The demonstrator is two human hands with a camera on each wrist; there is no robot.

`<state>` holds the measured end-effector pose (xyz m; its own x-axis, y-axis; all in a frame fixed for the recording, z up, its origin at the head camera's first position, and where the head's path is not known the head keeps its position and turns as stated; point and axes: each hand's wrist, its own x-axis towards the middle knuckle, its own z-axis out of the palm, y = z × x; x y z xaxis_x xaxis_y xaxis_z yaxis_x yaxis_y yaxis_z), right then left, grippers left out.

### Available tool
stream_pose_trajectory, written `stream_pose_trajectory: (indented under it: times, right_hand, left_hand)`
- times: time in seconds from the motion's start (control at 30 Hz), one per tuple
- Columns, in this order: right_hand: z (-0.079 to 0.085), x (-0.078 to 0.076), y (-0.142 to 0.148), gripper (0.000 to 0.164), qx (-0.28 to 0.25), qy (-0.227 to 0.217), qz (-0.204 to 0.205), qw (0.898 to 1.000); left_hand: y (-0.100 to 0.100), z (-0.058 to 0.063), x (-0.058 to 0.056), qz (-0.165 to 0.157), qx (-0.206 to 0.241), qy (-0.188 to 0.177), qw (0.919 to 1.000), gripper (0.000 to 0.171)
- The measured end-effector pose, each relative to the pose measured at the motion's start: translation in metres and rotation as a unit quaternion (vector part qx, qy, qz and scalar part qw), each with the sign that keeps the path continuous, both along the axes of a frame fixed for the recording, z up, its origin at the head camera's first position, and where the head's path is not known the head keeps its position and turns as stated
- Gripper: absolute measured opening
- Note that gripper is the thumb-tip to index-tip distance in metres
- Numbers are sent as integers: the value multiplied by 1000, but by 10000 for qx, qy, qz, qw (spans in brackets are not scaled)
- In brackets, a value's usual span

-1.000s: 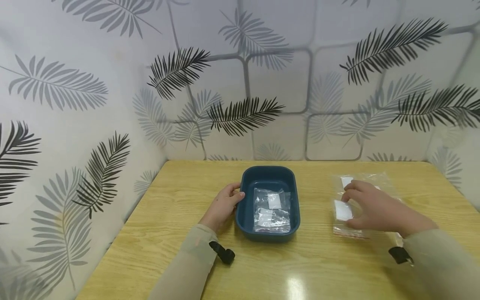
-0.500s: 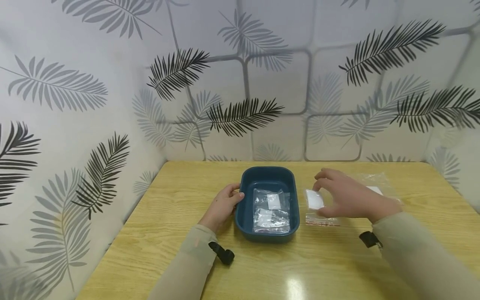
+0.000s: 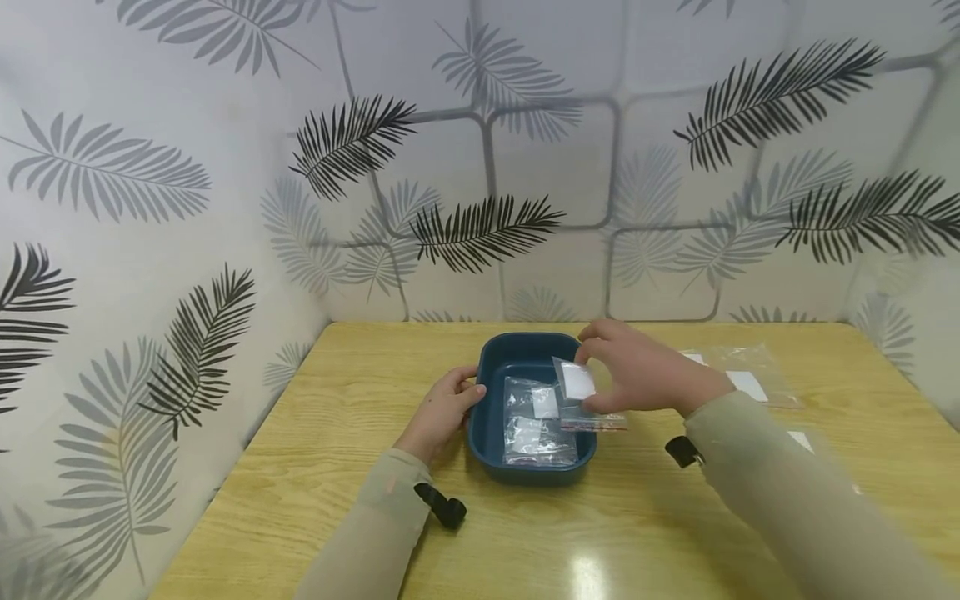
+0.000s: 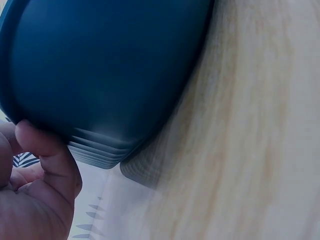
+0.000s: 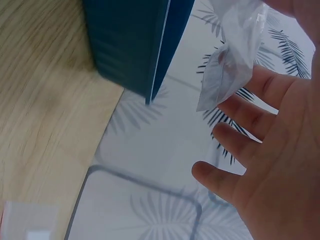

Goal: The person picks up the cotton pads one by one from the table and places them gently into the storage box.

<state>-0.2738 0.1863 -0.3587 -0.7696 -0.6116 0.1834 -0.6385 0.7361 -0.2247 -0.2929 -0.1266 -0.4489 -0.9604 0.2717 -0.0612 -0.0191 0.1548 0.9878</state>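
Observation:
A dark blue plastic bin (image 3: 532,477) stands on the table with several clear zip bags (image 3: 528,435) lying inside. My left hand (image 3: 441,414) holds its left side, the thumb at the rim; the left wrist view shows the curled fingers (image 4: 57,160) against the bin wall (image 4: 105,65). Over the bin's right side my right hand (image 3: 645,367) pinches a clear zip bag (image 3: 578,382) with a white label and a red seal strip. In the right wrist view this bag (image 5: 232,60) hangs crumpled from thumb and fingers, beside the bin (image 5: 127,45).
More clear zip bags with white labels (image 3: 747,385) lie on the right of the wooden table (image 3: 360,358). Another label (image 3: 801,439) shows by the right sleeve. A leaf-patterned wall covering (image 3: 555,275) borders the table at the back and left.
My right hand has carried a zip bag leftward from the right of the table to above the bin's right side. The left hand and the bin have stayed in place.

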Motion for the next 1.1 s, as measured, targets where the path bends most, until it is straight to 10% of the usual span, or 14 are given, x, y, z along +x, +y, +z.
stream_pose_trajectory:
  times: [1.1]
  right_hand:
    - [-7, -32, -60, 64, 735, -381, -313, 9961]
  left_hand:
    - [0, 0, 0, -73, 131, 24, 9999, 45]
